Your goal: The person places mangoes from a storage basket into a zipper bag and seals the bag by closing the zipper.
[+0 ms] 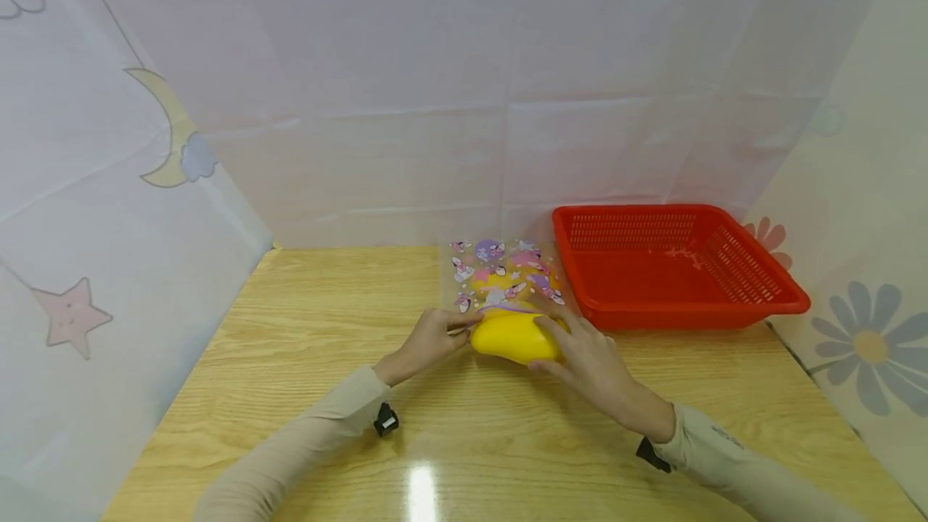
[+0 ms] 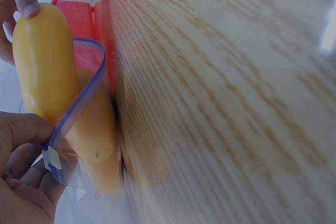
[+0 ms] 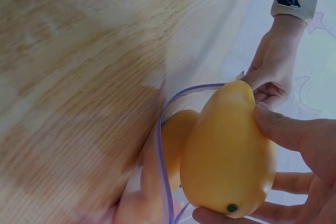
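A yellow mango [image 1: 516, 337] lies at the mouth of a clear zip bag [image 1: 488, 251] printed with pink and purple figures. My right hand [image 1: 596, 365] grips this mango, thumb on one side and fingers on the other, as the right wrist view shows. With thumb and fingers, my left hand [image 1: 433, 340] pinches the corner of the bag's purple-edged opening, beside the white slider [image 2: 51, 157]. The opening gapes around the mango's side. More yellow mangoes [image 2: 94, 137] lie inside the bag, partly hidden by its print and by the held one.
A red plastic basket [image 1: 681, 316] with slotted walls stands to the right of the bag, near the back of the wooden table [image 1: 348, 288]. Pale printed sheets [image 1: 391, 159] hang behind and at both sides of the table.
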### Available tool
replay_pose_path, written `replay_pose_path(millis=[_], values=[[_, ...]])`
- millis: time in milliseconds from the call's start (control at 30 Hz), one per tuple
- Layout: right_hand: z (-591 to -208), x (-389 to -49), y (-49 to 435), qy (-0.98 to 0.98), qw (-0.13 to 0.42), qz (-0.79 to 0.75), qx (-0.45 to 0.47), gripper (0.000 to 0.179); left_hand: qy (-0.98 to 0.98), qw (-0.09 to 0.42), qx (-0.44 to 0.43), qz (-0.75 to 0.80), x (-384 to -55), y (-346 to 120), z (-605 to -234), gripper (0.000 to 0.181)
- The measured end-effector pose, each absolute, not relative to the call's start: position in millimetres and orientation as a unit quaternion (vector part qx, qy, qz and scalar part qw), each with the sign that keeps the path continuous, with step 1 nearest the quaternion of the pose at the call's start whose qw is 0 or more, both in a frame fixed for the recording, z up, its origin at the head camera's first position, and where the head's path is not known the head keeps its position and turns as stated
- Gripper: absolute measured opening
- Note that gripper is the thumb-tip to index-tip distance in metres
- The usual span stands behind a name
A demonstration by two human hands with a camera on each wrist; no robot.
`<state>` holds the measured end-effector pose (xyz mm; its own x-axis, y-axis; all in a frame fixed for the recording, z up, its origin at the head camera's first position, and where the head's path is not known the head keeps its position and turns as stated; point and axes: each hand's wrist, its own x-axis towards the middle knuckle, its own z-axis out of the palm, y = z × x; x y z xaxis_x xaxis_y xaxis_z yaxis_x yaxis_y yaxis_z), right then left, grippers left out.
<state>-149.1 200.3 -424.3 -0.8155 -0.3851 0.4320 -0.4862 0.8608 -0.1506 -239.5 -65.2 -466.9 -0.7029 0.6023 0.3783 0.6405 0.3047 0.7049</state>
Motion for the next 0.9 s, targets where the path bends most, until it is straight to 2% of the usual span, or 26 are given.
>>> replay_pose_path(millis=[333, 900], values=[[-425.6, -152.3, 197.8, -0.944, 0.205, 0.125, 0.228, 0.067, -0.809, 0.014, -0.379, -0.449, -238.8, -65.3, -465.9, 0.039], [-427.8, -154.7, 196.4, -0.942, 0.197, 0.140, 0.232, 0.065, -0.809, 0.019, -0.382, -0.447, -237.0, -64.8, -464.4, 0.034]])
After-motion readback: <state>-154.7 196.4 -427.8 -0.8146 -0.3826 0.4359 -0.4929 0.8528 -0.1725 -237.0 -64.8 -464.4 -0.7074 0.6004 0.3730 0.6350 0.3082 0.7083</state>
